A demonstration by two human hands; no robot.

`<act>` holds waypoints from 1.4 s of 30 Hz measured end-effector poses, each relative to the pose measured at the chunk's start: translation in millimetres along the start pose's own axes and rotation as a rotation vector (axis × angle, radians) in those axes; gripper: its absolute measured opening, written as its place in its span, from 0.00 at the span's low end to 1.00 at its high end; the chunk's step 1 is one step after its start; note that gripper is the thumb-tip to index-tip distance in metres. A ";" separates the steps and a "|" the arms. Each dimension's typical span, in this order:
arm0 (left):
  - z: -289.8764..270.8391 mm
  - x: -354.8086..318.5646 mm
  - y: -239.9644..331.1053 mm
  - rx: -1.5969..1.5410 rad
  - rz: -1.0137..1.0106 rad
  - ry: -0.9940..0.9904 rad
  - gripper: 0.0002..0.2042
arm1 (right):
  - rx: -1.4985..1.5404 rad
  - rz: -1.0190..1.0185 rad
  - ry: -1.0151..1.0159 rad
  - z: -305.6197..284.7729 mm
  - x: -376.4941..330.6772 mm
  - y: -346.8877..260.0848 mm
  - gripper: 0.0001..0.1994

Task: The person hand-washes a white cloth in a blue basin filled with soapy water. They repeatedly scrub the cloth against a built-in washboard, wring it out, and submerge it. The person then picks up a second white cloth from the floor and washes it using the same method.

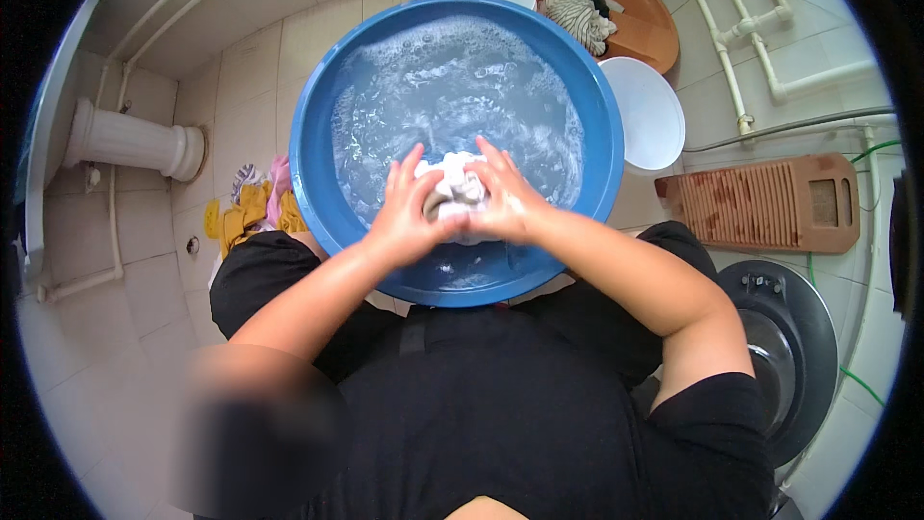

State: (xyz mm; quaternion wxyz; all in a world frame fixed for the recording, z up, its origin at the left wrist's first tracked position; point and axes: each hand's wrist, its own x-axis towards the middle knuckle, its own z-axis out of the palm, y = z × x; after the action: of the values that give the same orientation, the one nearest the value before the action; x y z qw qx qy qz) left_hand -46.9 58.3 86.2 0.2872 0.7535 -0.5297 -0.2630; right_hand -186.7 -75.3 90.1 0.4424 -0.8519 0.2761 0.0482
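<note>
Tiled floor [318, 34], washboard [770, 204] beside basin [318, 125].

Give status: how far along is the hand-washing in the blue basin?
Done: blue basin filled with soapy water; some laundry sits in the brown tub. In hand: left hand and right hand squeeze a white cloth. Left: coloured clothes piled on the floor.

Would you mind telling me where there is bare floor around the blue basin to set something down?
Bare tile lies left of the blue basin, between it and the white pedestal, and above the washboard toward the white pipes. It is crowded behind the basin, with two white tubs and a brown basin, and by the clothes pile. Both hands grip a white cloth.
</note>
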 end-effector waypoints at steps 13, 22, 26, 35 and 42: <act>33.4 22.4 -23.6 -0.231 0.282 0.301 0.12 | -0.072 -0.386 0.361 29.4 16.8 18.0 0.16; 31.3 41.3 -39.2 -0.389 0.041 0.133 0.14 | 0.093 -0.231 0.210 22.6 41.5 24.8 0.16; 30.8 42.6 -42.0 -0.379 0.021 0.132 0.16 | 0.105 -0.188 0.172 19.1 41.5 23.0 0.17; 47.1 46.9 -48.6 -0.663 -0.076 0.274 0.17 | 0.148 -0.066 0.243 16.1 39.2 24.3 0.20; 17.7 45.4 -7.5 -0.807 -0.460 0.192 0.18 | 0.033 -0.196 0.110 -6.0 12.4 17.5 0.40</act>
State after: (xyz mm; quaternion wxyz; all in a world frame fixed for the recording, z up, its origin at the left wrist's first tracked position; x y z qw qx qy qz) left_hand -40.8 14.6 64.3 0.5389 0.7004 -0.1756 -0.4338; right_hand -186.2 -93.3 77.0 0.4432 -0.8687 0.2161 -0.0467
